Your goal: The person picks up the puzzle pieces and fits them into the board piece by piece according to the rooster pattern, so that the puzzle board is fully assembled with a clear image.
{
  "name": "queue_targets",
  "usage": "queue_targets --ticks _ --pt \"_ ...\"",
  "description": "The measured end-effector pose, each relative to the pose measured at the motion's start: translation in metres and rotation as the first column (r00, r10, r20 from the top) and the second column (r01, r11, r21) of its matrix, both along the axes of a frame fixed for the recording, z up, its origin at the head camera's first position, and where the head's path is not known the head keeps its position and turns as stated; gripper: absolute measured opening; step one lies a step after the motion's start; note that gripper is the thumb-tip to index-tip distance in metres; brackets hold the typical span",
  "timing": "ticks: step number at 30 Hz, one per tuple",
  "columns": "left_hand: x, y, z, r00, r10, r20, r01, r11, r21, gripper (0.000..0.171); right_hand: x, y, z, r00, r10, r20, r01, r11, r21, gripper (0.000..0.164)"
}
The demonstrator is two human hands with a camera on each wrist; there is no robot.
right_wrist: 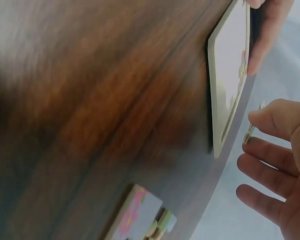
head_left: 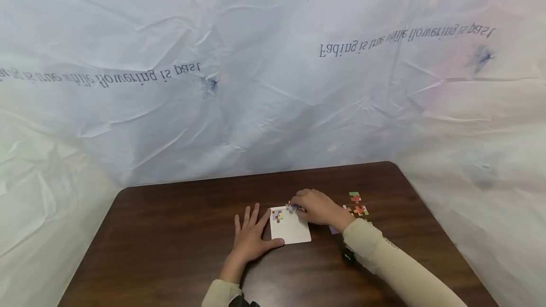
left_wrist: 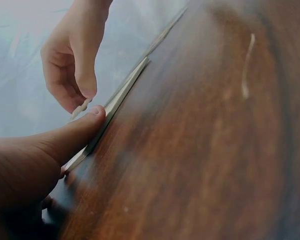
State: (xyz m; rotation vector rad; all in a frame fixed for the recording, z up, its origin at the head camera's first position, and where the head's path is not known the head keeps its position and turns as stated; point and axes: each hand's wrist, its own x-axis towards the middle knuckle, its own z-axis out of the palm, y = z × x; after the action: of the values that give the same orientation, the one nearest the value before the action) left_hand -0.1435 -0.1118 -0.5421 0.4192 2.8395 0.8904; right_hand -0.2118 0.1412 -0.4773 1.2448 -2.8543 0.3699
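Note:
A white square puzzle board (head_left: 294,230) lies on the dark wooden table. One puzzle piece (head_left: 277,215) sits in its upper left corner. My left hand (head_left: 250,239) is spread flat beside the board, its thumb resting on the lower left edge and its forefinger at the upper left corner. Over the board's top edge, my right hand (head_left: 316,206) pinches another puzzle piece (right_wrist: 249,131) between thumb and forefinger. In the right wrist view the other fingers of that hand are loosely extended, and the held piece is just off the board.
Right of the board lie several loose puzzle pieces (head_left: 359,210), partly hidden by the right forearm. A pink-patterned piece (right_wrist: 132,214) shows in the right wrist view. A pale printed cloth (head_left: 264,84) hangs behind the table (head_left: 179,231) and along its sides.

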Motion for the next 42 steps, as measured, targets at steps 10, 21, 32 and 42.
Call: queue_targets --ticks 10,21,32,42 --pt "0.002 0.004 0.002 1.000 0.011 -0.027 -0.011 1.000 -0.003 0.103 0.003 -0.008 -0.003 0.995 0.100 -0.004 -0.099 0.994 0.041 0.017" --pt "0.010 0.008 0.000 1.000 0.016 -0.006 -0.016 1.000 -0.010 0.104 0.009 -0.012 -0.009 0.994 0.112 -0.018 -0.109 0.988 0.111 0.021" --pt "0.022 0.011 -0.002 0.999 0.035 0.008 -0.035 0.999 -0.016 0.104 0.016 -0.014 -0.013 0.994 0.102 0.031 -0.104 0.991 0.088 0.019" --pt "0.026 0.013 -0.002 0.999 0.045 -0.001 -0.045 0.999 -0.025 0.104 0.018 -0.010 -0.017 0.993 0.117 0.033 -0.119 0.991 0.054 0.021"
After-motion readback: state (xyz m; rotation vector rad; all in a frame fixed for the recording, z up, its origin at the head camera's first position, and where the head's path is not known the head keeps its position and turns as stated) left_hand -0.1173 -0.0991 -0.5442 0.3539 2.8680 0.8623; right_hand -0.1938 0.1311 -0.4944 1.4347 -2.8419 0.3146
